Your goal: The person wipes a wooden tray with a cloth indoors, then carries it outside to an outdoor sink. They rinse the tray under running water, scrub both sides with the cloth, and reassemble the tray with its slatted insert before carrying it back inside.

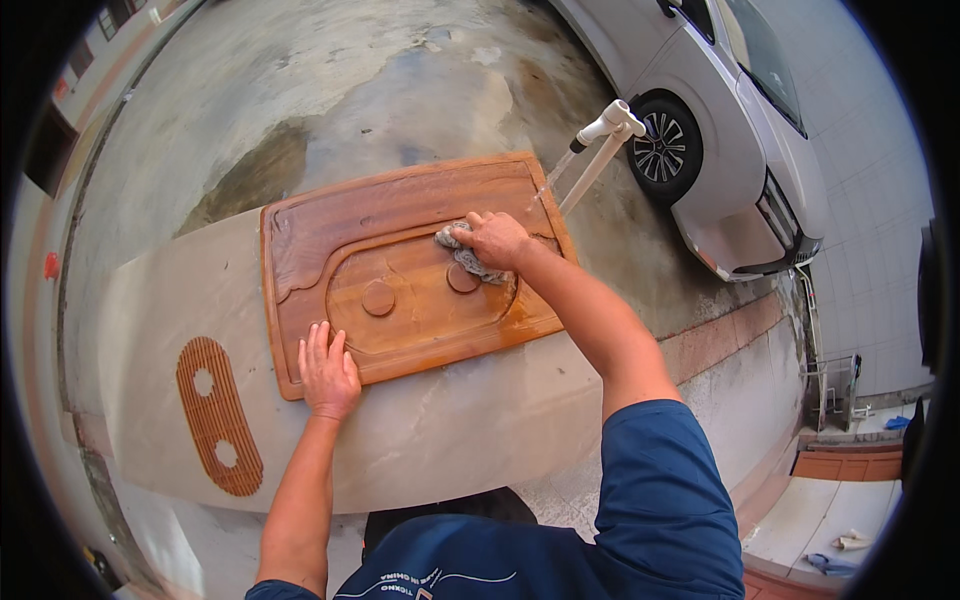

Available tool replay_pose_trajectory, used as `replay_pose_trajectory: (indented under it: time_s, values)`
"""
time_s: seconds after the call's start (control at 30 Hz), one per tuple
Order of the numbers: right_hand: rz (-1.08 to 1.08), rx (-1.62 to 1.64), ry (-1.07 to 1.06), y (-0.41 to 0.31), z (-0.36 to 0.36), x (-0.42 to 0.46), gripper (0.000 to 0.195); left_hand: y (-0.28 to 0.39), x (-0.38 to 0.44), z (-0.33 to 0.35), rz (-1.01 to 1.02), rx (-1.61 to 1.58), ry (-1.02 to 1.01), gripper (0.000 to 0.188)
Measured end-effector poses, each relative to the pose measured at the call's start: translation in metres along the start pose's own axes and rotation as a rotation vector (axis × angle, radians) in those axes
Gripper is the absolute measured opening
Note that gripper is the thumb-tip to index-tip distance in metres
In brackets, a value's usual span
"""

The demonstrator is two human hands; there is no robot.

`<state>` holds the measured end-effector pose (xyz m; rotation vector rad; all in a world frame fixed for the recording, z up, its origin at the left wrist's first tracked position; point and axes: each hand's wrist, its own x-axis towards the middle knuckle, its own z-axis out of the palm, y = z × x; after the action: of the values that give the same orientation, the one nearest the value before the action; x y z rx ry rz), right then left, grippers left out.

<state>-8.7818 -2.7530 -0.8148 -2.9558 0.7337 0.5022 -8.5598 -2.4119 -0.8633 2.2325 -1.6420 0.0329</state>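
Note:
A wet wooden tea tray (420, 322) lies on a pale stone-look slab (465, 420), turned slightly askew. Two round raised discs stand inside its oval recess. My right hand (491, 240) grips a bunched grey cloth (472, 262) against the recess, beside the right disc (463, 277). With fingers together and flat, my left hand (330, 371) rests on the tray's near left corner and holds nothing. Left of it on the slab lies a slatted wooden insert (219, 416) with rounded ends and two holes. Water runs from a white pipe tap (604, 127) onto the tray's far right corner.
Past the slab spreads a wet concrete floor (390, 97). A silver car (735, 150) stands at the upper right, its front wheel (665, 146) close behind the pipe. Tiled steps (802, 517) with cloths on them are at the lower right.

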Motion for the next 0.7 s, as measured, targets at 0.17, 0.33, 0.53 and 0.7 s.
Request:
replay_pose_trajectory:
  time_s: [0.17, 0.33, 0.53, 0.7]
  values:
    - [0.152, -0.007, -0.063, 0.005, 0.004, -0.014, 0.037, -0.002, 0.0, 0.003, 0.015, 0.0, 0.001, 0.04]
    - [0.323, 0.054, -0.139, -0.004, 0.0, -0.026, 0.033, -0.004, -0.004, 0.004, 0.017, -0.022, 0.024, 0.039]
    - [0.518, 0.16, -0.132, -0.035, 0.001, -0.053, 0.029, -0.003, -0.005, 0.003, -0.007, -0.043, 0.038, 0.039]
    - [0.628, 0.269, -0.141, -0.025, 0.0, -0.017, 0.028, 0.002, -0.002, 0.001, -0.007, -0.044, 0.024, 0.043]
